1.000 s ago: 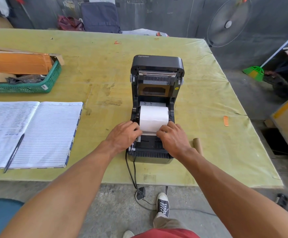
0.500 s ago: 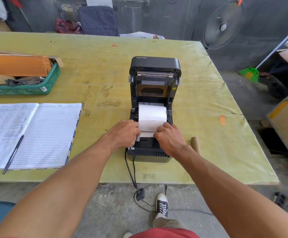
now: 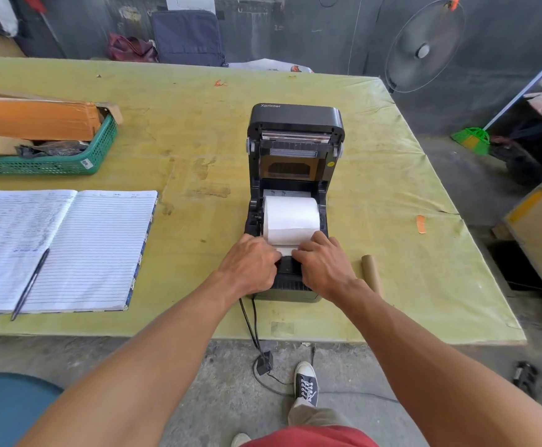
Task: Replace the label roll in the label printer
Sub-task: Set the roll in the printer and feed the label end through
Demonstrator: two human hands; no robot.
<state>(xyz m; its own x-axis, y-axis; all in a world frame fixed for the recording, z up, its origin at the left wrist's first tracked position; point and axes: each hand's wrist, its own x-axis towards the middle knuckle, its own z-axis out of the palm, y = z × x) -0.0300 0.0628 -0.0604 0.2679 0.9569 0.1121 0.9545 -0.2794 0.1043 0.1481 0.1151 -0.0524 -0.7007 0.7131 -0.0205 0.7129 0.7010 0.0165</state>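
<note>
A black label printer [image 3: 295,124] stands open on the yellow-green table, its lid tilted up and back. A white label roll [image 3: 291,217] sits in the bay between the side guides. The roll's loose end [image 3: 285,250] comes forward over the front of the bay. My left hand [image 3: 249,264] and my right hand [image 3: 322,266] lie side by side on the printer's front, fingers curled onto that loose end at its left and right edges. A bare brown cardboard core [image 3: 372,272] lies on the table just right of the printer.
An open lined notebook [image 3: 79,246] with a pen [image 3: 30,283] lies at the left. A green basket [image 3: 79,156] with cardboard stands at the far left. Black cables [image 3: 250,324] hang off the table's front edge. An orange scrap [image 3: 421,224] lies at the right.
Both hands have slid a little toward me and closer together on the paper's loose end. The roll stays in the bay and the lid stays up.
</note>
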